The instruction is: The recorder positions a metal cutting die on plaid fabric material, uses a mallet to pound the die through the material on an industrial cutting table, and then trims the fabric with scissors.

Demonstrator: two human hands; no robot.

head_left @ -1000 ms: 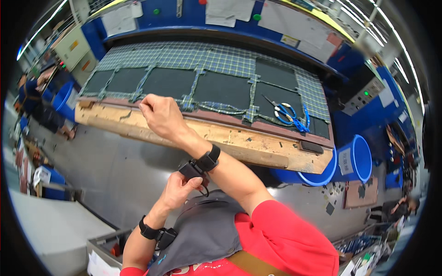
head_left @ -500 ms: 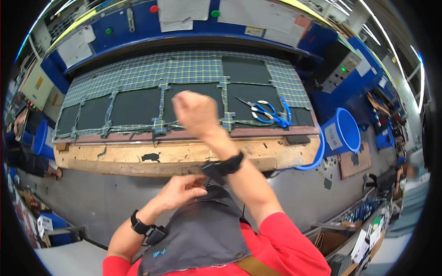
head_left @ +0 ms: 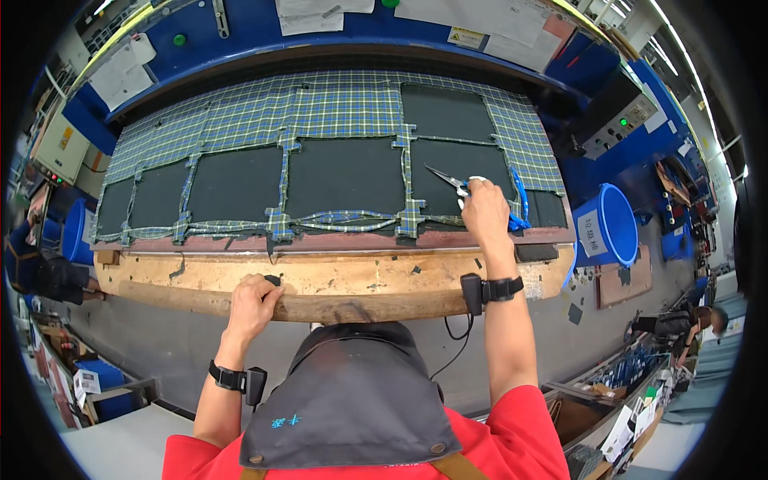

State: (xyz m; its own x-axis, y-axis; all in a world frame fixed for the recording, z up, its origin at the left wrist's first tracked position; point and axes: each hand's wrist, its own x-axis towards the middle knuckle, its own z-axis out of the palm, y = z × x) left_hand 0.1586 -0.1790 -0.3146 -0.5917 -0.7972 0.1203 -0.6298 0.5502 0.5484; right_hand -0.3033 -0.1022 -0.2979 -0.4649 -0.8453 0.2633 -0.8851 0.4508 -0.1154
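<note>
My right hand [head_left: 486,210] is closed around the handles of a pair of scissors [head_left: 448,178], whose blades point up and to the left. The scissors lie over a black panel in the checked cloth [head_left: 240,124]. Beside that hand is another blue-handled tool [head_left: 522,196], partly hidden. At the table's wooden front edge, my left hand [head_left: 256,299] has its fingers pinched on a small dark scrap [head_left: 274,280], mostly covered by them. The checked cloth, in blue, green and yellow, has several cut-out openings with black showing through.
The wooden ledge [head_left: 360,268] carries small dark scraps and a dark block [head_left: 536,253]. A blue bucket [head_left: 608,228] stands to the right. At the back rises a blue machine frame [head_left: 264,68] with papers. Other people are at far left and right.
My right hand has moved right from above the cloth onto the scissors. My left hand has gone from near my apron forward and left to the dark scrap on the ledge.
</note>
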